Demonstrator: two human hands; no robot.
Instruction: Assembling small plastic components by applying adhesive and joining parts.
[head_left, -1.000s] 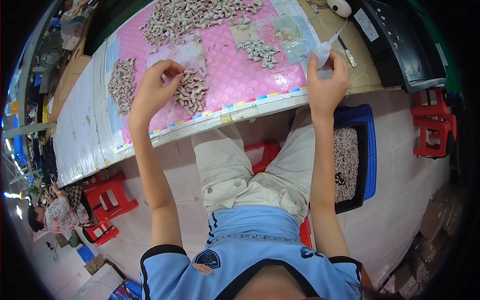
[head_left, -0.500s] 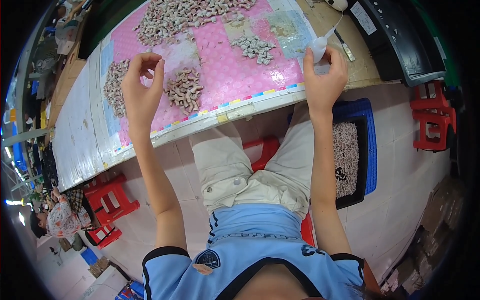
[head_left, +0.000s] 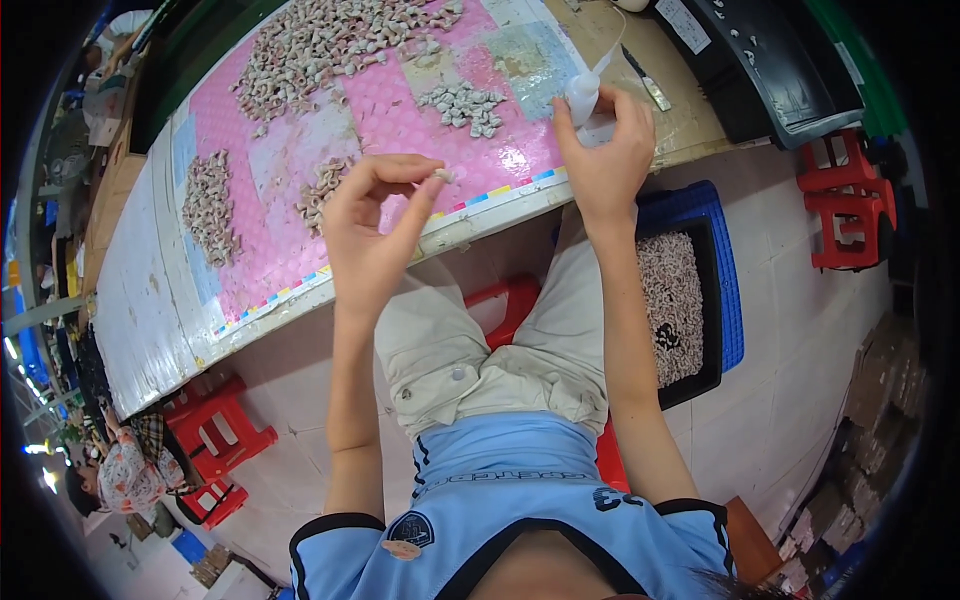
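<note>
Between the thumb and fingertips of my left hand [head_left: 375,225] is a small pale piece [head_left: 443,176], pinched above the table's near edge. My right hand [head_left: 612,165] is wrapped round a white squeeze bottle [head_left: 581,98] with a thin nozzle that points up and away. The bottle stays apart from the piece. Partly behind my left hand lies a small pile of brownish curved pieces [head_left: 318,190]. A cluster of greyish pieces [head_left: 465,107] sits between my hands, farther back on the pink sheet [head_left: 385,110].
A large heap of pieces [head_left: 320,50] covers the far part of the table, with another pile [head_left: 208,208] at the left. A knife-like tool [head_left: 648,78] and a black tray [head_left: 770,75] are at the right. Below are a piece-filled bin [head_left: 675,300] and red stools [head_left: 850,205].
My left hand has moved right and nearer, from beside the brownish pile, and a small pale piece now shows at its fingertips. My right hand keeps the bottle; the whole view has shifted slightly.
</note>
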